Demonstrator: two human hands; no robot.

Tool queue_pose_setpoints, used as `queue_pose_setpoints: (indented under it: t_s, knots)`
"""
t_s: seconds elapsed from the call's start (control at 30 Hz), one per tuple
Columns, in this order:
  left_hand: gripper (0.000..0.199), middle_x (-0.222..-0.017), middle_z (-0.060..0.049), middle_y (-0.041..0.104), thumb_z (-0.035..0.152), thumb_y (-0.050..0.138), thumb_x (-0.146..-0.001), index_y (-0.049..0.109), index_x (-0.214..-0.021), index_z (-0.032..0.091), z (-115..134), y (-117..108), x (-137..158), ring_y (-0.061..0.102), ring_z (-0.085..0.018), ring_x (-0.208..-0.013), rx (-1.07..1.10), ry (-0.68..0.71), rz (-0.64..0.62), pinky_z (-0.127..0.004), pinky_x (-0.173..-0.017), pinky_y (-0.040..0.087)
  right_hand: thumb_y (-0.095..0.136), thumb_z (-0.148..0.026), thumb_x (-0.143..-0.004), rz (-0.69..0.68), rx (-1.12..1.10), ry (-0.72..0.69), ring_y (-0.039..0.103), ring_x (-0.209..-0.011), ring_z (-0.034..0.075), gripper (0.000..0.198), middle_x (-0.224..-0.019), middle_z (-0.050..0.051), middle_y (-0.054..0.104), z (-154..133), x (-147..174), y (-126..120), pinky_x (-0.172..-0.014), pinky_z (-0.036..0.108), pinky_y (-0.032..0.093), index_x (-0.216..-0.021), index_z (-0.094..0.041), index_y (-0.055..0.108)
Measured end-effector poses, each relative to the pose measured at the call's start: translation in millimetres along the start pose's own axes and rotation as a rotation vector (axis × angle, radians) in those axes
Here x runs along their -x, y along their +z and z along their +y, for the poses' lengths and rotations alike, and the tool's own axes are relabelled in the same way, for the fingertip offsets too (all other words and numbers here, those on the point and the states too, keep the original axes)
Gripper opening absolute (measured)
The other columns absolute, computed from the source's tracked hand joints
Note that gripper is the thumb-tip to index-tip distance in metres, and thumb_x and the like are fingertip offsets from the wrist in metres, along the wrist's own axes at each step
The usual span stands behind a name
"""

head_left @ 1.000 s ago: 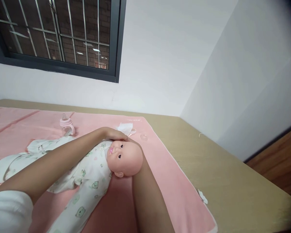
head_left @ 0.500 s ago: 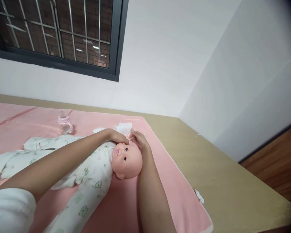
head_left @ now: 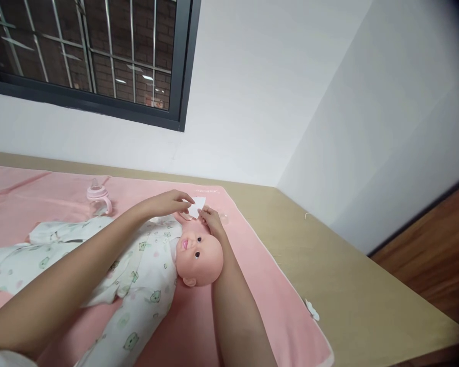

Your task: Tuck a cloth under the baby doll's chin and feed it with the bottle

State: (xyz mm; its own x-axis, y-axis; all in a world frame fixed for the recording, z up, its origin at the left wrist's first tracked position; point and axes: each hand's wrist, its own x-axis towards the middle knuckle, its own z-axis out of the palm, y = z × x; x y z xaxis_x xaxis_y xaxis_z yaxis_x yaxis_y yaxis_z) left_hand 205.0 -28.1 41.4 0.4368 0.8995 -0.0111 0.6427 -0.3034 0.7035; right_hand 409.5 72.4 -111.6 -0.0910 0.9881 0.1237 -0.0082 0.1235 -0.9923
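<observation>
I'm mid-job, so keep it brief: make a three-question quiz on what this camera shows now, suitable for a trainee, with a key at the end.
1. Multiple choice. What lies between the fingertips of the left hand and those of the right hand?
A) a blue cup
B) a white sheet
C) a metal spoon

2. True or false? The doll wears an outfit that is plain, with no print.

3. Fill in: the ___ hand is nearer the baby bottle.

Key:
1. B
2. False; it is white with green prints.
3. left
</observation>
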Motion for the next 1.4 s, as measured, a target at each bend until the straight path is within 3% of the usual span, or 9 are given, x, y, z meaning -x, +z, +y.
queue_pose_setpoints:
  t_s: [0.1, 0.23, 0.33, 0.53, 0.67, 0.8, 1.0, 1.2, 1.4]
  knots:
    - [0.049, -0.129, -0.007, 0.068, 0.044, 0.053, -0.084, 0.067, -0.123, 0.019, -1.0, -5.2, 21.2, 0.064, -0.028, -0.118, -0.027, 0.011, 0.112, -0.031, -0.095, 0.053, 0.077, -0.046, -0.066, -0.037, -0.083, 0.027, 0.04, -0.053, 0.007, 0.037, -0.058, -0.006, 0.049, -3.1, 2.6, -1.4, -0.051, 0.021, 0.03, -0.068, -0.019, 0.052]
    - [0.047, -0.129, -0.005, 0.068, 0.048, 0.052, -0.086, 0.069, -0.12, 0.021, -9.8, -6.4, 34.7, 0.064, -0.028, -0.116, 0.013, 0.049, 0.142, -0.031, -0.092, 0.053, 0.08, -0.035, -0.061, -0.14, -0.326, 0.061, 0.057, -0.071, 0.012, 0.032, -0.074, 0.0, 0.063, -17.5, 4.9, -5.9, -0.067, 0.023, 0.046, -0.077, -0.018, 0.059]
    - [0.049, -0.131, -0.006, 0.067, 0.053, 0.051, -0.087, 0.069, -0.12, 0.021, -17.1, -8.6, 38.8, 0.062, -0.028, -0.119, 0.039, 0.077, 0.157, -0.033, -0.097, 0.051, 0.081, -0.031, -0.057, -0.134, -0.392, 0.013, 0.058, -0.074, 0.012, 0.03, -0.076, -0.001, 0.064, -36.8, 7.0, -12.6, -0.07, 0.023, 0.047, -0.075, -0.018, 0.06]
    - [0.062, -0.135, -0.013, 0.063, 0.057, 0.053, -0.087, 0.061, -0.132, 0.016, -22.3, -14.0, 43.7, 0.059, -0.032, -0.124, 0.105, 0.108, 0.19, -0.042, -0.103, 0.048, 0.091, -0.033, -0.05, -0.254, -0.249, -0.064, 0.054, -0.061, 0.009, 0.04, -0.065, -0.004, 0.061, -95.6, 23.2, -15.1, -0.06, 0.021, 0.043, -0.071, -0.018, 0.06]
    - [0.072, -0.144, -0.014, 0.056, 0.059, 0.062, -0.083, 0.052, -0.141, 0.016, -27.2, -17.6, 42.7, 0.052, -0.031, -0.134, 0.171, 0.216, 0.262, -0.044, -0.111, 0.043, 0.093, -0.035, -0.054, -0.411, -0.028, -0.102, 0.056, -0.061, 0.009, 0.04, -0.063, -0.004, 0.063, -136.0, 41.6, 7.7, -0.061, 0.021, 0.043, -0.079, -0.019, 0.066]
    - [0.067, -0.153, -0.011, 0.048, 0.053, 0.067, -0.085, 0.051, -0.142, 0.022, -31.6, -27.2, 46.8, 0.045, -0.029, -0.141, 0.212, 0.347, 0.158, -0.044, -0.117, 0.038, 0.087, -0.041, -0.068, -0.577, 0.14, -0.199, 0.065, -0.078, 0.014, 0.033, -0.085, 0.003, 0.073, -167.0, 66.3, 35.8, -0.072, 0.027, 0.05, -0.087, -0.018, 0.074]
    - [0.041, -0.135, -0.008, 0.061, 0.044, 0.078, -0.077, 0.069, -0.108, 0.019, -29.9, -43.7, 60.1, 0.06, -0.026, -0.12, 0.2, 0.388, 0.029, -0.035, -0.099, 0.049, 0.078, -0.043, -0.079, -0.667, 0.239, -0.324, 0.066, -0.087, 0.017, 0.026, -0.093, 0.006, 0.073, -194.5, 98.1, 53.1, -0.078, 0.03, 0.052, -0.089, -0.018, 0.078]
    - [0.036, -0.078, -0.001, 0.064, 0.043, 0.083, -0.072, 0.067, -0.085, 0.014, -22.3, -47.1, 70.2, 0.061, -0.014, -0.07, 0.255, 0.277, -0.008, -0.02, -0.057, 0.044, 0.077, -0.043, -0.081, -0.583, 0.262, -0.395, 0.066, -0.091, 0.018, 0.027, -0.098, 0.006, 0.073, -199.5, 104.1, 47.8, -0.076, 0.029, 0.052, -0.094, -0.019, 0.078]
    - [0.029, -0.071, -0.001, 0.06, 0.039, 0.081, -0.074, 0.068, -0.074, 0.013, -16.4, -41.5, 73.4, 0.057, -0.012, -0.064, 0.351, 0.333, 0.099, -0.019, -0.055, 0.042, 0.076, -0.042, -0.082, -0.523, 0.264, -0.378, 0.065, -0.089, 0.017, 0.03, -0.102, 0.006, 0.073, -195.3, 99.0, 42.5, -0.074, 0.028, 0.052, -0.102, -0.019, 0.076]
